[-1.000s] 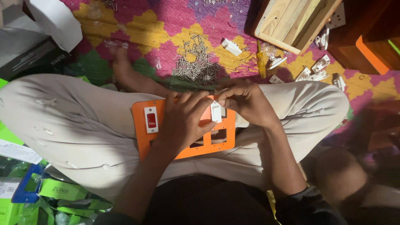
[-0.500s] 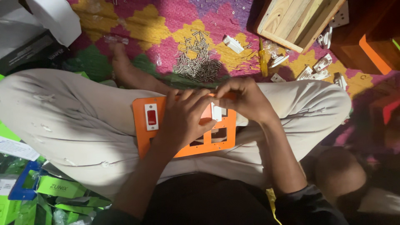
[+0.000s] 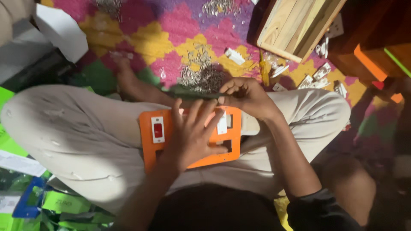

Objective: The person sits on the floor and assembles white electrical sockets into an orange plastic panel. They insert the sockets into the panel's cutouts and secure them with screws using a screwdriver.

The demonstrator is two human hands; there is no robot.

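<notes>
Our right hand [image 3: 246, 97] has moved up off the orange plate [image 3: 190, 139] on our lap and now pinches a thin dark tool [image 3: 195, 95] at its top edge, our left hand [image 3: 192, 134] stays flat on it, and green boxes [image 3: 51, 201] lie bottom left.

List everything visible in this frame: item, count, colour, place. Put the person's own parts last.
switch plate: one, orange, with a red rocker, on the lap.
white module: one, seated in the plate.
screws: a heap, too many to count, silvery, on the mat.
white parts: several, by the wooden box.
wooden box: one, pale, top right.
mat: one, pink, yellow and purple.
green packets: several, bottom left.
left hand: flat on the plate.
right hand: at the plate's top edge.
</notes>
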